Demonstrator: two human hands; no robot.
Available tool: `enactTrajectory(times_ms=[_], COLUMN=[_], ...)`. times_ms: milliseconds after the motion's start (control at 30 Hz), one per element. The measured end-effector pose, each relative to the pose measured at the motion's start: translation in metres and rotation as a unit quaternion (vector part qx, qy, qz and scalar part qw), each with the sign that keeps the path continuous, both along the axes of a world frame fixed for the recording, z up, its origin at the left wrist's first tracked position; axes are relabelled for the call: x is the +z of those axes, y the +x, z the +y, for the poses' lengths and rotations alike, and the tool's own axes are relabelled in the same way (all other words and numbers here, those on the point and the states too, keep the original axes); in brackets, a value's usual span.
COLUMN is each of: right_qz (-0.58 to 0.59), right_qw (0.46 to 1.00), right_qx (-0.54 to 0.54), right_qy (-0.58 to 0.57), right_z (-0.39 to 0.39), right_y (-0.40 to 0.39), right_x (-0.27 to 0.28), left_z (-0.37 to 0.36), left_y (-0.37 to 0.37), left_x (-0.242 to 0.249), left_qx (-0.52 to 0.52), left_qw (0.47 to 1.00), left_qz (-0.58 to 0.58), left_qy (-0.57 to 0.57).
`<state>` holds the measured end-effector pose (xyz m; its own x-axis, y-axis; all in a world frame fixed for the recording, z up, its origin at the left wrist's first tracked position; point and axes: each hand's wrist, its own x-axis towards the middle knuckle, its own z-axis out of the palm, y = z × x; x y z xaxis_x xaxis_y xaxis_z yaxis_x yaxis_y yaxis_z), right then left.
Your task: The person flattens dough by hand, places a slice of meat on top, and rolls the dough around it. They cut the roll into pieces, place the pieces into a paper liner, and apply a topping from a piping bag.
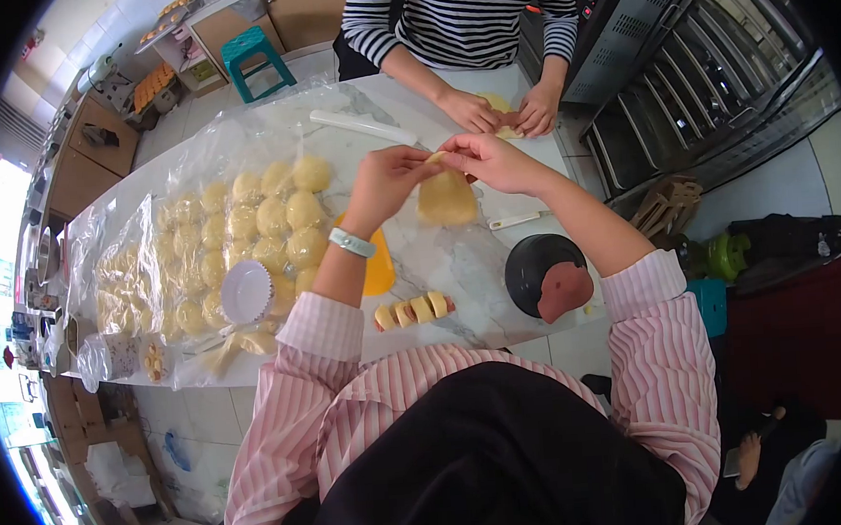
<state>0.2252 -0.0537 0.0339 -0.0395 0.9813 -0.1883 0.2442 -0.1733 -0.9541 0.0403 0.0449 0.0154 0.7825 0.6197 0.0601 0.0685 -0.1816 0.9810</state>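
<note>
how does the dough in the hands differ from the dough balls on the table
The held dough is flattened; the dough balls are rounded.
Both the left hand and right hand pinch the held dough, while the dough balls sit grouped.
Both are pale yellow.

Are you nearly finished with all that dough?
Not nearly, it seems. One roll with pink filling already looks shaped and cut. In hand now is a flat piece of dough, hanging from the left hand and right hand. Lots of round dough balls still sit whole beside it, so most of the work is probably left.
</note>
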Motion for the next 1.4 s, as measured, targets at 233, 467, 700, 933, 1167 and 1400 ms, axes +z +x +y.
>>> enactTrajectory(times_ms=[233, 467, 700, 933, 1167, 1400], right_qz=[0.032, -0.154, -0.319, -0.51, -0.438, -0.435], right_qw=[0.997, 0.985, 0.941, 0.846, 0.877, 0.853], right_qx=[0.042, -0.082, -0.066, 0.152, 0.188, 0.254], right_qy=[-0.056, 0.016, 0.092, 0.021, -0.064, -0.139], right_z=[0.003, 0.075, 0.068, 0.044, 0.05, 0.018], right_y=[-0.014, 0.017, 0.007, 0.001, -0.007, -0.002], right_x=[-0.005, -0.123, -0.092, -0.109, -0.098, -0.073], left_z=[0.0, 0.056, 0.034, 0.006, 0.023, -0.024], left_y=[-0.035, 0.016, 0.015, 0.009, 0.007, -0.01], left_x=[0.008, -0.104, -0.098, -0.116, -0.113, -0.083], left_qx=[-0.03, 0.072, 0.125, -0.014, -0.061, -0.111], left_qw=[0.995, 0.99, 0.962, 0.845, 0.831, 0.85], left_qz=[0.033, 0.114, 0.068, 0.315, 0.339, 0.304], left_qy=[-0.088, 0.049, 0.234, 0.432, 0.436, 0.415])
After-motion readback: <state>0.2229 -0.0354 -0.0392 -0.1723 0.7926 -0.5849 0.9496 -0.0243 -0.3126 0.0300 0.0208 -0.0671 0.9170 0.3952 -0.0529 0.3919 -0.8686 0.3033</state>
